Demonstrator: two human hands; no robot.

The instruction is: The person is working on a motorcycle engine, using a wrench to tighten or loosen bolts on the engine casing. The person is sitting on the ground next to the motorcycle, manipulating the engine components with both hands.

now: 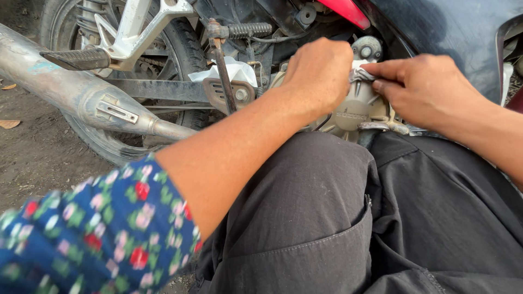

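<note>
Left hand [318,73] fisted on white rag [360,73], right hand [419,87] pinching same rag, both against tan engine cover [348,114]. White paper wad [231,71] left, near kick lever [220,60]; exhaust pipe [71,90] far left.

An outdoor repair spot, bare dirt ground [38,152] with dry leaves [9,124] underfoot, and a motorcycle right up close: rear wheel [180,38], exhaust pipe [71,92], grimy engine cover [348,114].

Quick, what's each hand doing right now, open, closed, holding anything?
Left hand: closed in a fist against the engine cover; what it grips is hidden.
Right hand: fingers pinched shut on a white rag.
</note>
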